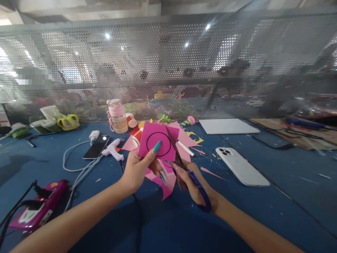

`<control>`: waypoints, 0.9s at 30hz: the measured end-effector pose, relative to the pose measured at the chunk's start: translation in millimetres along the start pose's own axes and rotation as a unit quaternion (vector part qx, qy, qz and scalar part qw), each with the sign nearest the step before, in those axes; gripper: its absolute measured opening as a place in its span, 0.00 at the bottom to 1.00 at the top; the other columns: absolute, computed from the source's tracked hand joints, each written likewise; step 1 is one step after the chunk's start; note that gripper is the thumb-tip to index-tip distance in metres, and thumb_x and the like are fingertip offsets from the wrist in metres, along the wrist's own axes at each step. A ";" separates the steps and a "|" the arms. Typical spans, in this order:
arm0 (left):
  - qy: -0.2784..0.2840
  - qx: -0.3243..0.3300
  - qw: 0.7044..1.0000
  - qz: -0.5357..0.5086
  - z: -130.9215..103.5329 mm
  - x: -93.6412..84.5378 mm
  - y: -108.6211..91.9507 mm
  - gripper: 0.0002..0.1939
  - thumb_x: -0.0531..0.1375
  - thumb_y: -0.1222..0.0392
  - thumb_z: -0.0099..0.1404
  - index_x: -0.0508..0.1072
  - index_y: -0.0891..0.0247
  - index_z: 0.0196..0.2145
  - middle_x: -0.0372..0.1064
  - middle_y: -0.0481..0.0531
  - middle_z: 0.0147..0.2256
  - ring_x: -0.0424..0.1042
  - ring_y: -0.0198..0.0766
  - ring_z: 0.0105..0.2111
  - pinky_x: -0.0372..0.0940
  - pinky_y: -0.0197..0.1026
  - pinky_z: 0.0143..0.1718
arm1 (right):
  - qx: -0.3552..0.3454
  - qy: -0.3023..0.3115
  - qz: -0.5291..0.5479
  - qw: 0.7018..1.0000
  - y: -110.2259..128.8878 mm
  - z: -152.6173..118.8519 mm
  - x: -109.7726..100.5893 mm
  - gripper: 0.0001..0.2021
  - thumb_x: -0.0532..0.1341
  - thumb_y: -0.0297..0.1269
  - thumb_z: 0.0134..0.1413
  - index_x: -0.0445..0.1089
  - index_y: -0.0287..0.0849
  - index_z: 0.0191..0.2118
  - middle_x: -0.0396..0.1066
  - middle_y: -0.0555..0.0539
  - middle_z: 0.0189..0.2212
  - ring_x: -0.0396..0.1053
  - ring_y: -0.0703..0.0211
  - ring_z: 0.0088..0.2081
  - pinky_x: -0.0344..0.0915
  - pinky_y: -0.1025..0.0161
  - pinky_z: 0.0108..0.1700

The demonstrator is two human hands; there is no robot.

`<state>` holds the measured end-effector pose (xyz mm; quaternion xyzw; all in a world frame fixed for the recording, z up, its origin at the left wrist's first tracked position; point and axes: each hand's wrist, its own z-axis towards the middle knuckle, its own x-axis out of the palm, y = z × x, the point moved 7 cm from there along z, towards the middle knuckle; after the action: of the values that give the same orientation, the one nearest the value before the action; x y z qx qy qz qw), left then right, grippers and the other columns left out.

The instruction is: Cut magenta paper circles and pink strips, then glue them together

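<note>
My left hand (pixel 140 165) pinches a magenta sheet of paper (pixel 145 135), its thumb lying over the face of the sheet. A black circle is drawn on the paper. My right hand (pixel 190 179) is closed round blue-handled scissors (pixel 200 191). The dark blades point up and lie at the sheet's right part, outside the circle; how far they have cut is hard to see. Below and behind the sheet lie pink paper pieces (pixel 184 140) and a curved magenta scrap (pixel 163 188). A white marker (pixel 185 148) with a black tip rests just right of the blades.
A glue gun (pixel 113 150), a black phone (pixel 97 147) and a pink-lidded bottle (pixel 117 116) stand left. Cables run to a magenta power strip (pixel 42 207). To the right are a white phone (pixel 242 167) and a white flat panel (pixel 228 126). A perforated metal screen (pixel 163 66) closes the back.
</note>
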<state>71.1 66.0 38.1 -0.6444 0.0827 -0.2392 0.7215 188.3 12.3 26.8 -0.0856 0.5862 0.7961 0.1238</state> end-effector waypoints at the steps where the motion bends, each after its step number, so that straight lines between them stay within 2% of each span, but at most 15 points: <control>1: 0.001 0.000 1.000 0.001 0.3 -0.4 0.3 0.23 0.66 0.44 0.48 0.70 0.68 0.13 0.68 0.50 0.12 0.67 0.30 0.11 0.64 0.30 0.14 | 0.001 0.005 -0.004 1.000 2.1 0.2 0.2 0.17 0.50 0.49 0.56 0.53 0.47 0.21 0.50 0.56 0.13 0.53 0.63 0.16 0.53 0.64 0.20; 5: -0.001 -0.001 1.000 0.006 1.4 -2.8 -0.3 0.23 0.66 0.43 0.47 0.70 0.68 0.14 0.68 0.49 0.12 0.66 0.30 0.10 0.63 0.30 0.13 | 0.006 0.009 -0.009 1.000 7.9 0.2 -0.4 0.18 0.51 0.50 0.56 0.53 0.46 0.20 0.51 0.57 0.11 0.52 0.65 0.15 0.52 0.65 0.19; 10: 0.010 -0.014 1.000 0.025 3.1 -2.9 -2.6 0.23 0.65 0.43 0.47 0.68 0.67 0.12 0.66 0.48 0.11 0.65 0.30 0.09 0.63 0.30 0.12 | 0.014 0.009 0.001 1.000 1.7 0.3 0.6 0.19 0.50 0.54 0.56 0.55 0.46 0.22 0.51 0.57 0.13 0.53 0.65 0.15 0.53 0.65 0.19; 19: 0.046 -0.027 0.998 0.035 3.2 1.7 -2.1 0.22 0.65 0.44 0.48 0.66 0.66 0.16 0.65 0.46 0.10 0.62 0.28 0.08 0.58 0.29 0.09 | -0.018 0.019 0.017 1.000 -7.9 2.9 1.1 0.17 0.50 0.51 0.57 0.56 0.45 0.25 0.52 0.57 0.16 0.51 0.66 0.17 0.51 0.65 0.20; 27: 0.038 -0.030 0.998 0.050 3.1 1.0 -2.9 0.22 0.64 0.46 0.50 0.66 0.66 0.14 0.64 0.46 0.10 0.61 0.28 0.07 0.58 0.29 0.08 | -0.011 0.017 0.036 0.999 -7.0 1.7 2.5 0.16 0.50 0.50 0.57 0.56 0.45 0.26 0.51 0.57 0.16 0.51 0.65 0.17 0.51 0.65 0.19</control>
<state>72.6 68.2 41.5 -0.6509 0.1496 -0.2247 0.7095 188.0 16.1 20.2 -0.0793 0.5820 0.8049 0.0845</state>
